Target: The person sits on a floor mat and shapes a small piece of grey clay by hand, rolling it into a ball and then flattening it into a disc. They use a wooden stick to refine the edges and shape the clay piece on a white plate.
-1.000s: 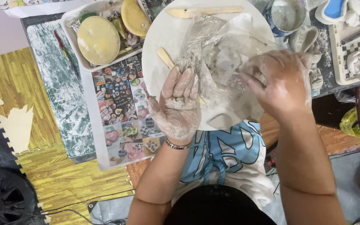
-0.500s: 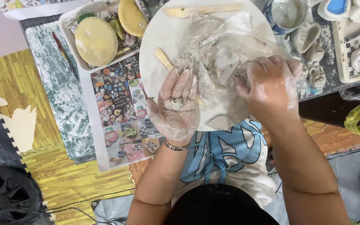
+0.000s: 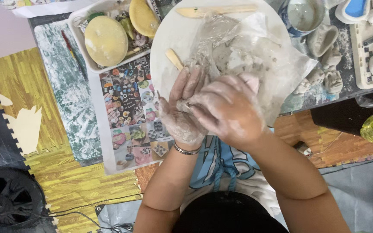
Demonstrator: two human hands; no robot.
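Here my left hand [image 3: 182, 110] lies palm up at the near rim of the round white board [image 3: 173, 39], fingers loosely spread and pointing toward twelve o'clock, every bit of skin coated in grey slip. My right hand [image 3: 227, 108] crosses over it from three o'clock, fingers curled down into the left palm. Something small and grey sits pinched between them, probably a lump of clay, but it is too hidden under my knuckles for me to say what it is, or how tightly I have it.

Just past my fingertips, toward twelve, the crumpled clear plastic sheet [image 3: 255, 56] lies on the board with wet grey clay [image 3: 238, 58] heaped on it. A short wooden modelling tool [image 3: 174, 59] rests on the board at about eleven o'clock from my left hand, near my fingertips. A longer wooden tool [image 3: 214, 10] lies across the far edge of the board.

Out at ten o'clock stands a white tray [image 3: 79, 36] holding two yellow sponges [image 3: 105, 40] and some small tools. Under its near edge a printed sheet of colourful pictures [image 3: 128, 112] runs down toward eight o'clock. At one o'clock is a cup of cloudy water [image 3: 303, 15], and at two o'clock several small grey clay pieces [image 3: 324, 60] sit on the table. A thin bracelet [image 3: 186, 151] circles my left wrist.
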